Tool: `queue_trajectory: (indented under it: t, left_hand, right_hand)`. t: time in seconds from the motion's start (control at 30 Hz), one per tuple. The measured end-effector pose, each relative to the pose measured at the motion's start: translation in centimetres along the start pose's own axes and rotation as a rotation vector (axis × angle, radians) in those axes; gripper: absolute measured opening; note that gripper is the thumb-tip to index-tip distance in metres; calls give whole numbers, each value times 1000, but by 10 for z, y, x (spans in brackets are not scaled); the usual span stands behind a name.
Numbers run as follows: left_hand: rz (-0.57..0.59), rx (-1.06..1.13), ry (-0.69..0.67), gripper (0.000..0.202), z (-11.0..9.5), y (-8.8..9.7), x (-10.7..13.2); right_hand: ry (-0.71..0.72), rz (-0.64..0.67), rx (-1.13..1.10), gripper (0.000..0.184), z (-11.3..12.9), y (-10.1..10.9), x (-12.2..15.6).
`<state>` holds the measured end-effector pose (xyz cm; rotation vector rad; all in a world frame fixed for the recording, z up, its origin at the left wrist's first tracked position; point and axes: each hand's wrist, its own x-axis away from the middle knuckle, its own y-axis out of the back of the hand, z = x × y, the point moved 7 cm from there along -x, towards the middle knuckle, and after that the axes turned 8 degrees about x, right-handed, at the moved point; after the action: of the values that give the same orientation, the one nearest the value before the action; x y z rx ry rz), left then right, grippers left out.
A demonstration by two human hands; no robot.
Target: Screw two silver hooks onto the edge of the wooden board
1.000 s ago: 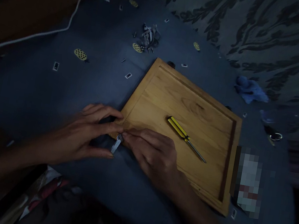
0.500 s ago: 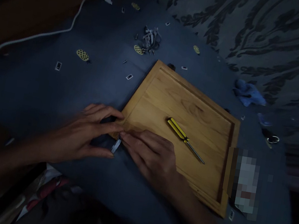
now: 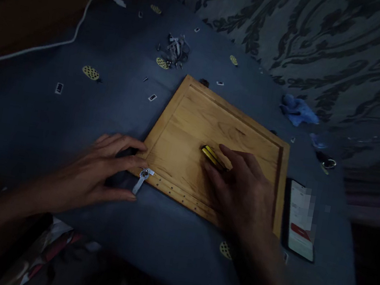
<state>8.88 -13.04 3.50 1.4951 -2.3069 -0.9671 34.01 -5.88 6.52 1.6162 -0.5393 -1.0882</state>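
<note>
A wooden board [image 3: 192, 128] with a raised rim lies on a dark blue cloth [image 3: 45, 113]. A row of small holes runs along its near edge. My left hand [image 3: 98, 171] rests at the board's near left corner, thumb and forefinger pinching a small metal bracket [image 3: 140, 179] that hangs off that corner. My right hand [image 3: 240, 190] lies on the board over a yellow-and-black screwdriver [image 3: 211, 156], fingers curled over the handle; only the handle end shows.
A phone [image 3: 301, 219] lies just right of the board. A pile of metal brackets and screws [image 3: 174, 50] sits beyond the board. A white cable [image 3: 68, 42] crosses the far left. A blue rag [image 3: 297, 109] and a key ring [image 3: 328, 163] lie at the right.
My right hand left the bracket at the corner and moved right onto the screwdriver. My left hand stayed on the bracket. The camera view shifted slightly.
</note>
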Motion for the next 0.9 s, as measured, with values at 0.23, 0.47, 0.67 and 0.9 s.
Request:
queue_trajectory:
  t: [0.23, 0.47, 0.67, 0.9]
  left_hand:
    - [-12, -2, 20, 42, 1, -2, 2]
    - [-1, -16, 17, 45, 0, -2, 1]
    - [5, -29, -7, 49, -1, -1, 1]
    - [0, -12, -1, 50, -1, -2, 2]
  right_hand:
    - [-31, -43, -117, 18, -6, -3, 2]
    - [-349, -189, -779, 15, 17, 36, -2]
    - [-272, -62, -1192, 9, 59, 27, -9]
    - [-167, -132, -1050, 7, 63, 31, -11]
